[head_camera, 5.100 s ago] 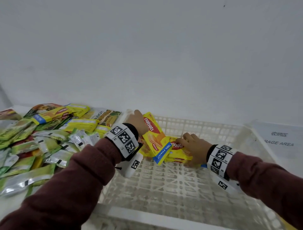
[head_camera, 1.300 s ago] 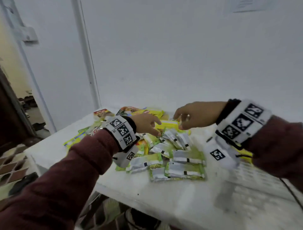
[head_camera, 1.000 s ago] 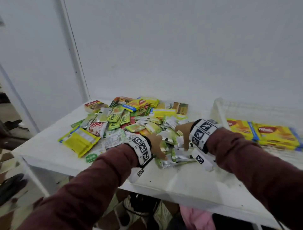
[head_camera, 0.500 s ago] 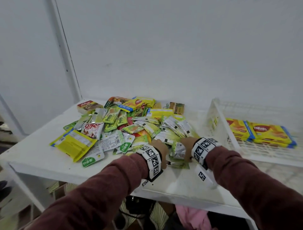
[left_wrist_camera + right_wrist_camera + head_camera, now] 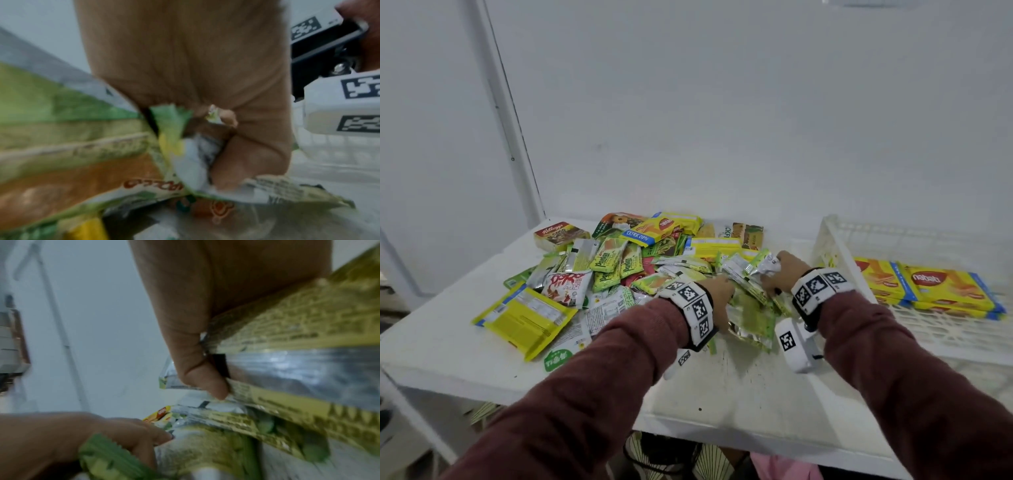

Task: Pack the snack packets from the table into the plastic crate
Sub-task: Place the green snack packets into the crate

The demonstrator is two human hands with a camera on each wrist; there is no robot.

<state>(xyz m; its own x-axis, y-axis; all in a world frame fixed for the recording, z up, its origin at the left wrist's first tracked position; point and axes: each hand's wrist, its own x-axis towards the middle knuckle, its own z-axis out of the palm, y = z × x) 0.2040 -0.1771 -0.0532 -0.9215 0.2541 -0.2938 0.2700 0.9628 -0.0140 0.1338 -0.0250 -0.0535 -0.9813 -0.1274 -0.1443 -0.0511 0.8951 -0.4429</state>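
A heap of snack packets (image 5: 619, 267) covers the white table (image 5: 739, 394). At its near right edge both hands gather a bunch of green and silver packets (image 5: 751, 315). My left hand (image 5: 717, 296) grips their left side; in the left wrist view its fingers (image 5: 236, 159) curl round packet ends (image 5: 195, 162). My right hand (image 5: 784, 274) clutches the right side, its thumb (image 5: 205, 382) pinching silver-green packets (image 5: 298, 369). The white plastic crate (image 5: 835, 246) stands at the right with yellow wafer packs (image 5: 928, 286) inside.
A large yellow packet (image 5: 524, 318) lies near the table's left front edge, and a cereal box (image 5: 560, 234) sits at the back left. White wall runs close behind. Bags show on the floor under the table's front edge.
Both hands came from the crate to the heap, then closed on green packets at its near right edge. The bunch is now bundled between them and partly lifted.
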